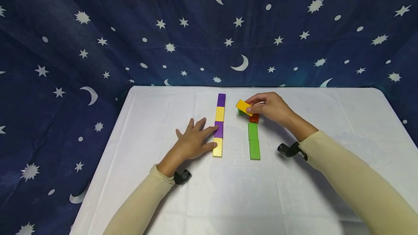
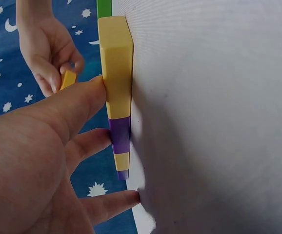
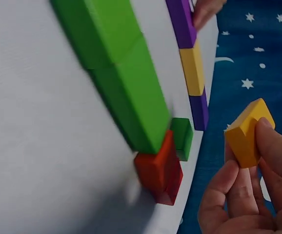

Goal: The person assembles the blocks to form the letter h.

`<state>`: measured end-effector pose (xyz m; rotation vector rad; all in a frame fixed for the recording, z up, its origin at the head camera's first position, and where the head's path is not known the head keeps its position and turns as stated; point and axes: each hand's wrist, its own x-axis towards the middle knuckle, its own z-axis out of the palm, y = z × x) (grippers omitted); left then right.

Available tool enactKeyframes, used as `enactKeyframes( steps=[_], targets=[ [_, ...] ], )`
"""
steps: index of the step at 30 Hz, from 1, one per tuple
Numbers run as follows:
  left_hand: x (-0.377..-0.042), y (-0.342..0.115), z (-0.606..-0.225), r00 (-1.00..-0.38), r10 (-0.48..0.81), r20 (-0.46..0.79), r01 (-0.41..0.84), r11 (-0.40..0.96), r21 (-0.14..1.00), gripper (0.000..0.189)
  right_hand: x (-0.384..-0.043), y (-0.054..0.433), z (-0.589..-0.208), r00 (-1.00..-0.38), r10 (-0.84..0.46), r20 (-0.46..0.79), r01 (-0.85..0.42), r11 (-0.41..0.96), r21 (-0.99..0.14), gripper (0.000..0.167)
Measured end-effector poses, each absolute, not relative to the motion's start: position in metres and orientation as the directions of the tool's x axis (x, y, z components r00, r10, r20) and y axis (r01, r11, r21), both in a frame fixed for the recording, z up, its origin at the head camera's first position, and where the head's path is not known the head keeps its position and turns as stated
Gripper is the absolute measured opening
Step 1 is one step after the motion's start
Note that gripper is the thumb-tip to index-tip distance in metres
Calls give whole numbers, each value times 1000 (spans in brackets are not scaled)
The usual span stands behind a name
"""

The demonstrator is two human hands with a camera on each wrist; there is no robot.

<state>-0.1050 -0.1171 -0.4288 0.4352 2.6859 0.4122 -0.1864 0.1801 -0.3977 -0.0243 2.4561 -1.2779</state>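
Here, hands (image 1: 192,143) (image 1: 272,108) touch smooth oblong pieces (image 1: 217,151), the orange-yellow block (image 1: 242,106) pinched aloft

My head camera looks forward and down across the worktop (image 1: 228,195) to the starry cloth (image 1: 196,10). My wrist cameras sit much nearer, looking along my left fingers (image 2: 90,143) and right fingers (image 3: 218,187), the worktop tipped sideways; both catch the purple-and-yellow row (image 2: 117,95) and the orange-yellow block (image 3: 247,139).

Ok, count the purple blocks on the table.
2: the far purple block, beyond a pale yellow block, and the near purple block, on that block's near side, touched by the left hand.
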Motion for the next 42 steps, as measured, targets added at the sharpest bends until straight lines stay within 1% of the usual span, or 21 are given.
enactKeyframes(
  steps=[8, 13, 21, 24, 33, 38, 42],
  targets=[
    [-105, -117, -430, -877, 351, -329, 239, 911, 337, 64, -207, 160, -397, -951, -139, -275, 158, 547, -822, 35],
    [-106, -115, -429, -877, 349, -331, 237, 912, 333, 64, -218, 153, -403, -958, -146, -248, 121, 579, -806, 32],
    [-106, -114, -430, -876, 345, -338, 235, 916, 325, 64, -227, 148, -416, -964, -125, -236, 109, 622, -776, 25],
    [-107, -115, -430, -877, 339, -340, 231, 918, 322, 64, -229, 145, -419, -960, -127, -251, 120, 620, -775, 23],
    [-106, -115, -429, -877, 340, -339, 228, 916, 330, 64, -234, 144, -423, -928, -125, -350, 207, 607, -767, 25],
    [-106, -115, -429, -876, 343, -339, 228, 914, 335, 65, -233, 145, -426, -924, -131, -360, 220, 588, -778, 25],
    [-106, -116, -429, -876, 344, -337, 229, 913, 337, 65, -232, 143, -428, -924, -156, -348, 206, 563, -801, 27]
  ],
)
